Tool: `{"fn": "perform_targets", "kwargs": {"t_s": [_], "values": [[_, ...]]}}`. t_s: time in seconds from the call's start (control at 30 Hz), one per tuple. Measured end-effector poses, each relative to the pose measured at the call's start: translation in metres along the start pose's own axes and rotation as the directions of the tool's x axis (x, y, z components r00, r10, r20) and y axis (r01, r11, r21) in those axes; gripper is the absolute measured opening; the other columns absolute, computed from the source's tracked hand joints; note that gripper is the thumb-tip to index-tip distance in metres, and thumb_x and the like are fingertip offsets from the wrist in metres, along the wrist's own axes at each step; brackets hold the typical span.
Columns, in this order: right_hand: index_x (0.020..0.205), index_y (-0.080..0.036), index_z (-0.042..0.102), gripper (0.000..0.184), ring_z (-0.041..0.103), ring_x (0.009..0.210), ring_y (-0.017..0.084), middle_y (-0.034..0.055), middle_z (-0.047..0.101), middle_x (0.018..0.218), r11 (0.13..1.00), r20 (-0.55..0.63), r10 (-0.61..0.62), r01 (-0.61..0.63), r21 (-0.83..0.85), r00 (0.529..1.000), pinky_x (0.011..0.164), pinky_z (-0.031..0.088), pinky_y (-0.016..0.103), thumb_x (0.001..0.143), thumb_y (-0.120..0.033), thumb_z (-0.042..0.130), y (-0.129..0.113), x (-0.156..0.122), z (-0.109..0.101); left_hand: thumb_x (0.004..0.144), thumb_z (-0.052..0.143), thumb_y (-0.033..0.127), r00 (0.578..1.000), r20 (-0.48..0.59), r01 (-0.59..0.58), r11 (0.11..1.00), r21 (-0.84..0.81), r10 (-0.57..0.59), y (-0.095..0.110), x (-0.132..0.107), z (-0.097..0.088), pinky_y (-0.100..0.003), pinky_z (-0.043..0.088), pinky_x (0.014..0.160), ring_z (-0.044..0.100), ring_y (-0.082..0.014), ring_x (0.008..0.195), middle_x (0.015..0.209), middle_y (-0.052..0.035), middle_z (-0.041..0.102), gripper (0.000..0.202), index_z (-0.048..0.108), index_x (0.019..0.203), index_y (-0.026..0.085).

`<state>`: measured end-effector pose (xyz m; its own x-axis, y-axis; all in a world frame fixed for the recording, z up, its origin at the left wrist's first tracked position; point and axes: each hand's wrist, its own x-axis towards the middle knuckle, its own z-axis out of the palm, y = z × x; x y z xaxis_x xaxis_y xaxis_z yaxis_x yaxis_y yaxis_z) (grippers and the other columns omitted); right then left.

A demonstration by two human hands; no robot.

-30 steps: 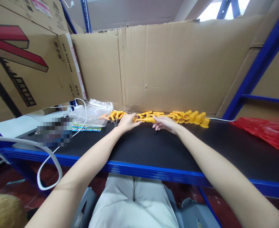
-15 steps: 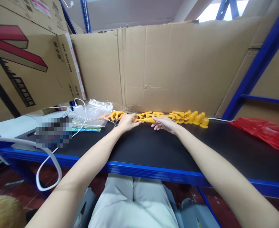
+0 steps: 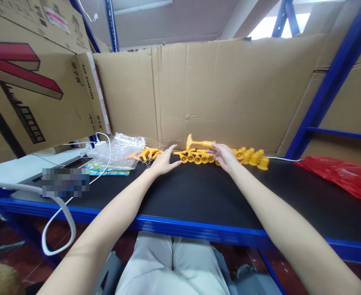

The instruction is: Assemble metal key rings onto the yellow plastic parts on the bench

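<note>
My right hand [image 3: 225,156] pinches one end of a yellow T-shaped plastic handle [image 3: 198,144], raised level above the row, its crossbar toward the left. My left hand [image 3: 165,162] is open on the left, thumb and fingers apart, holding nothing. Between the hands and partly behind the right one lies a row of yellow cup-ended pieces [image 3: 198,159], their round openings facing me. Left of my left hand is a pile of yellow T-handles [image 3: 149,153] with thin metal chains [image 3: 148,163]. Beyond my right hand stand several yellow cups [image 3: 254,157].
Clear plastic bags [image 3: 125,147] and a white cable [image 3: 110,147] lie on the left of the black tabletop [image 3: 192,196]. A red plastic bag [image 3: 340,174] is on the right. A cardboard sheet [image 3: 238,90] stands behind; a printed carton [image 3: 45,94] is at upper left.
My right hand has lifted a yellow T-shaped handle and moved slightly right. My left hand has let go of the yellow piece and opened. The view has tilted up slightly.
</note>
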<state>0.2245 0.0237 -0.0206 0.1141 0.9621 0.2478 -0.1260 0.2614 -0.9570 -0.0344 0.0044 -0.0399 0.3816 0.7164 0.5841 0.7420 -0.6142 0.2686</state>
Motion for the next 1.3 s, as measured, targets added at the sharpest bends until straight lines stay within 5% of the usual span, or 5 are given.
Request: {"fn": "perform_targets", "kwargs": {"t_s": [0.17,0.4,0.83,1.0,1.3], "values": [[0.102,-0.021,0.045,0.037,0.060,0.086,0.022,0.0090,0.063,0.097,0.647,-0.158,-0.529,0.276,-0.711,0.834,0.079,0.044,0.036,0.072,-0.037,0.061,0.007,0.017,-0.043,0.080,0.051,0.041,0.997,0.080,-0.018,1.000,-0.003,0.018,-0.006,0.002,0.007,-0.036,0.044,0.088,0.058,-0.0217,0.099,0.114,-0.0122,0.058,0.054,0.042,0.127,0.016],[0.112,-0.016,0.049,0.032,0.056,0.095,0.028,0.0140,0.064,0.103,0.019,0.108,-0.491,0.135,-0.991,0.865,0.087,0.031,0.043,0.080,-0.023,0.045,0.027,0.016,-0.076,0.081,0.050,0.036,0.993,0.101,-0.054,0.999,-0.007,0.055,-0.011,0.003,0.012,-0.036,0.045,0.087,0.057,-0.0209,0.098,0.109,-0.0119,0.061,0.044,0.050,0.119,0.014],[0.122,-0.014,0.051,0.043,0.042,0.120,0.029,0.0146,0.052,0.127,0.068,0.030,-0.407,0.063,-0.996,0.913,0.101,0.013,0.061,0.081,-0.027,0.044,0.040,0.019,-0.076,0.080,0.049,0.033,0.987,0.161,-0.030,0.995,0.096,0.015,-0.010,0.004,0.009,-0.035,0.043,0.089,0.057,-0.0214,0.099,0.106,-0.0100,0.062,0.033,0.058,0.107,0.016],[0.127,-0.013,0.048,0.049,0.036,0.125,0.031,0.0165,0.047,0.133,0.098,0.049,-0.433,0.101,-0.990,0.900,0.101,0.012,0.064,0.083,-0.034,0.042,0.038,0.019,-0.072,0.082,0.048,0.032,0.986,-0.072,0.162,0.954,0.250,-0.148,0.000,0.004,-0.006,-0.044,0.037,0.093,0.050,-0.0272,0.109,0.113,-0.0119,0.058,0.033,0.055,0.110,0.018],[0.125,-0.011,0.048,0.048,0.037,0.124,0.030,0.0153,0.047,0.133,0.154,0.023,-0.409,0.094,-0.984,0.912,0.101,0.015,0.063,0.080,-0.028,0.042,0.029,0.013,-0.062,0.082,0.040,0.047,0.607,-0.530,0.734,0.674,0.089,-0.592,-0.039,-0.009,-0.090,-0.065,0.021,0.099,0.024,-0.0397,0.130,0.146,-0.0190,0.022,0.068,0.024,0.139,0.013]]}}
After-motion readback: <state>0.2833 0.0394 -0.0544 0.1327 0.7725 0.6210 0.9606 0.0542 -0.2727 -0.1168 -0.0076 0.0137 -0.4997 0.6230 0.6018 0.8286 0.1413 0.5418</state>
